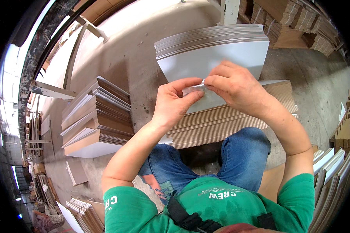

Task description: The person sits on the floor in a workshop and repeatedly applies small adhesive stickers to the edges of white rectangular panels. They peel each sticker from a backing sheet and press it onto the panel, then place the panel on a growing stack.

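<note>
Bridging the two hands, a small, shiny, translucent roll-like piece [193, 88], apparently plastic, lies with its long axis left to right, the right end tipped slightly away from the body. The left hand [170, 98] is half curled, gripping it between thumb and forefinger; the right hand [234, 86] is nearly closed, fingertips pinched at the piece's right end — so neither hand is nearer. Behind it in view spreads the smooth white face of a thick, grey-edged stack of flat boards [214, 56], toward its near edge; closer to the knees sits a brown, ridge-edged corrugated cardboard stack [221, 125].
</note>
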### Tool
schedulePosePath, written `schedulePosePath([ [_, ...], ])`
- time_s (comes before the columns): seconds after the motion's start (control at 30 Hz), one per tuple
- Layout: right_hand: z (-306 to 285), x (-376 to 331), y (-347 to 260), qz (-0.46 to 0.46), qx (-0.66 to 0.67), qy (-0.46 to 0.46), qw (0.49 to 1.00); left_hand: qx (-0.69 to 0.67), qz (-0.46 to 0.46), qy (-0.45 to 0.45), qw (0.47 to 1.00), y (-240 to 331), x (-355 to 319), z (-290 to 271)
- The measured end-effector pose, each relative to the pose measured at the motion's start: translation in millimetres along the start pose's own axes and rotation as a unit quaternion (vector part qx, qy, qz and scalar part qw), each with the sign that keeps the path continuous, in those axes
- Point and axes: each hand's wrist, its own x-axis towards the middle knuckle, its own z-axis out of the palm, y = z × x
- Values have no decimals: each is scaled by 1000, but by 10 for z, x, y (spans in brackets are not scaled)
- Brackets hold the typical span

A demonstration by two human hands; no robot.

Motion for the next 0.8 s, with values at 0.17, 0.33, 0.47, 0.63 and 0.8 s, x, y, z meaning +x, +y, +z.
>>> schedulePosePath([
  [0.17,62,-17,25,0,-38,-16,999,21,-34,10,999,-31,15,-58],
  [0.33,219,17,73,4,-55,-12,998,42,-51,25,998,-88,63,-113],
  [0.47,348,53,94,-7,-93,-13,996,49,-87,45,994,-112,125,-161],
  [0.63,523,39,63,-4,-132,-8,991,-52,-122,55,990,-238,211,-222],
  [0.8,530,2,251,79,72,-76,991,-86,-150,64,983,-424,311,-297],
])
